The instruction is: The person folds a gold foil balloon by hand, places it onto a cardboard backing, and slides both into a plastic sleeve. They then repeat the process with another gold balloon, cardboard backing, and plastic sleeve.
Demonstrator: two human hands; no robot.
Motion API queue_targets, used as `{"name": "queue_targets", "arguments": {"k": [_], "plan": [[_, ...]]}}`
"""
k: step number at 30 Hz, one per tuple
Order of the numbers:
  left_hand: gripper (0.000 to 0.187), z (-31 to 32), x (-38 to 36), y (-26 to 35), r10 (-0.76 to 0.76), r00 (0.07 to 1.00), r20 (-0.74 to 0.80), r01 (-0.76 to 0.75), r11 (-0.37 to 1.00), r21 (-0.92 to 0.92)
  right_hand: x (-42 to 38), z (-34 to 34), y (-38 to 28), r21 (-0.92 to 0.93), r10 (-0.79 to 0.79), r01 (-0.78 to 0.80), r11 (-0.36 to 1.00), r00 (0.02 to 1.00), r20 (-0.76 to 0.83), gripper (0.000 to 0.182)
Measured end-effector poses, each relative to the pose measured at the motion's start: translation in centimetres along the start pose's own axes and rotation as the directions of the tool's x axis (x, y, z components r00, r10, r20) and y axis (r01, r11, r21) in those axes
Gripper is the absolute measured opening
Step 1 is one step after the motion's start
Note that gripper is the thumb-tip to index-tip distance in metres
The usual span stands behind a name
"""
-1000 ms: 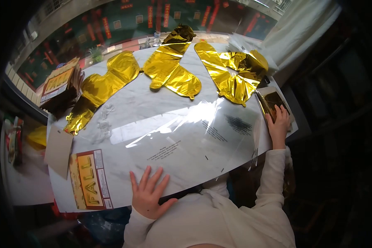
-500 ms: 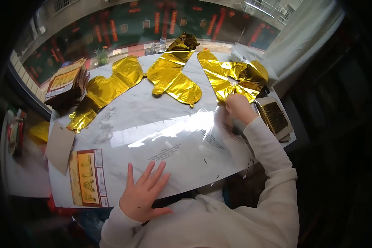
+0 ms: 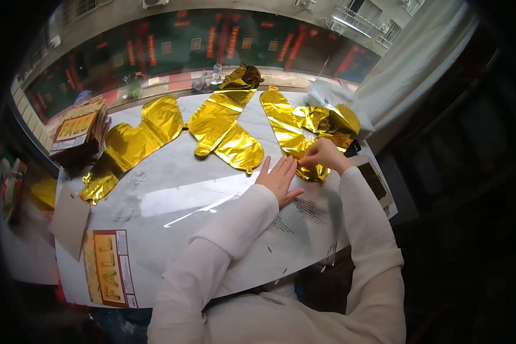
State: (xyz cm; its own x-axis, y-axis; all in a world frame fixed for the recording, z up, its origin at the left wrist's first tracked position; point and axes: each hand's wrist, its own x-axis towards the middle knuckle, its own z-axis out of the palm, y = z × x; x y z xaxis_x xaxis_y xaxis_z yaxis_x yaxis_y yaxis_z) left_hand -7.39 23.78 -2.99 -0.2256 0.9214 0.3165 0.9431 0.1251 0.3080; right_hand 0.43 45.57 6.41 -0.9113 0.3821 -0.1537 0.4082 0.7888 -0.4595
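Three flat gold foil balloons lie across the white marbled table. The right foil balloon (image 3: 289, 125), shaped like a letter A, is beneath both hands at its lower end. My right hand (image 3: 327, 156) pinches this balloon's lower edge between thumb and fingers. Beside it, my left hand (image 3: 279, 181) lies open, palm down, its fingertips at the balloon's lower left corner. The middle foil balloon (image 3: 215, 125), L-shaped, sits just left of the hands. Farther left is another foil balloon (image 3: 140, 137), creased and partly bunched.
A stack of packages (image 3: 77, 129) stands at the back left. One printed FALL card (image 3: 108, 266) and a plain cardboard piece (image 3: 70, 222) lie front left. Clear plastic (image 3: 329, 94) sits back right, near the curtain (image 3: 415, 54). A framed dark panel (image 3: 375, 182) is at the right edge.
My left hand has moved from the table's front edge up and right to the right balloon. My right hand stays at that balloon's lower edge. The camera view has shifted.
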Motion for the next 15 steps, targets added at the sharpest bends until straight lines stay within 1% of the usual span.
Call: {"name": "queue_targets", "arguments": {"k": [1, 3, 4, 5, 7, 8, 9, 10, 11, 12, 13, 14, 15], "plan": [[0.086, 0.3, 0.0, 0.1, 0.009, 1.0, -0.001, -0.009, 1.0, -0.005, 0.1, -0.3, 0.6, -0.003, 0.008, -0.008, 1.0, 1.0, -0.005, 0.031], [0.084, 0.6, -0.4, 0.1, -0.002, 0.999, -0.043, 0.002, 1.0, -0.004, 0.4, -0.9, 1.5, 0.233, 0.079, -0.111, 0.966, 0.986, 0.144, 0.031], [0.081, 0.6, -0.2, 0.4, -0.038, 0.999, 0.029, 0.039, 0.999, -0.02, 0.6, -1.5, 2.0, 0.29, 0.095, -0.161, 0.943, 0.969, 0.229, 0.028], [0.081, 0.6, -0.3, 0.5, -0.033, 0.999, 0.028, 0.034, 0.999, -0.024, 0.8, -2.1, 2.3, 0.288, 0.101, -0.166, 0.943, 0.969, 0.227, 0.028], [0.081, 0.9, -0.4, 0.5, -0.029, 0.999, -0.022, 0.029, 1.0, 0.003, 2.0, -3.7, 3.0, 0.58, 0.194, -0.237, 0.779, 0.971, 0.136, 0.02], [0.081, 0.9, -0.4, 0.4, -0.032, 0.999, -0.029, 0.032, 0.999, 0.004, 2.8, -5.8, 3.5, 0.698, 0.157, -0.188, 0.691, 0.982, 0.108, 0.02], [0.08, 1.0, -0.4, 0.4, -0.025, 0.999, -0.04, 0.025, 1.0, 0.008, 3.0, -7.3, 2.6, 0.866, 0.193, -0.098, 0.49, 0.981, 0.001, 0.024], [0.079, 1.1, -0.4, 0.4, -0.018, 0.999, -0.048, 0.018, 1.0, 0.012, 4.4, -9.7, 4.0, 0.933, 0.302, -0.076, 0.35, 0.953, -0.036, 0.029], [0.079, 1.2, -0.4, 0.4, -0.023, 0.999, -0.05, 0.023, 1.0, 0.014, 3.9, -12.0, 2.5, 0.944, 0.409, 0.067, 0.322, 0.89, -0.202, 0.031], [0.079, 1.2, -0.4, 0.4, -0.023, 0.999, -0.048, 0.024, 1.0, 0.016, 4.6, -14.6, 5.4, 0.925, 0.343, 0.244, 0.292, 0.876, -0.34, 0.028], [0.079, 1.3, -0.4, 0.4, -0.023, 0.999, -0.047, 0.024, 1.0, 0.018, 7.4, -18.9, 12.5, 0.882, 0.508, 0.385, 0.271, 0.722, -0.47, 0.025], [0.078, 1.3, -0.4, 0.4, -0.022, 0.998, -0.06, 0.023, 1.0, 0.017, 7.0, -22.5, 14.5, 0.818, 0.582, 0.574, -0.036, 0.678, -0.449, 0.023], [0.078, 1.2, -0.5, 0.4, -0.023, 0.998, -0.067, 0.024, 1.0, 0.019, 4.7, -24.7, 12.4, 0.725, 0.681, 0.687, 0.047, 0.509, -0.527, 0.024]]}}
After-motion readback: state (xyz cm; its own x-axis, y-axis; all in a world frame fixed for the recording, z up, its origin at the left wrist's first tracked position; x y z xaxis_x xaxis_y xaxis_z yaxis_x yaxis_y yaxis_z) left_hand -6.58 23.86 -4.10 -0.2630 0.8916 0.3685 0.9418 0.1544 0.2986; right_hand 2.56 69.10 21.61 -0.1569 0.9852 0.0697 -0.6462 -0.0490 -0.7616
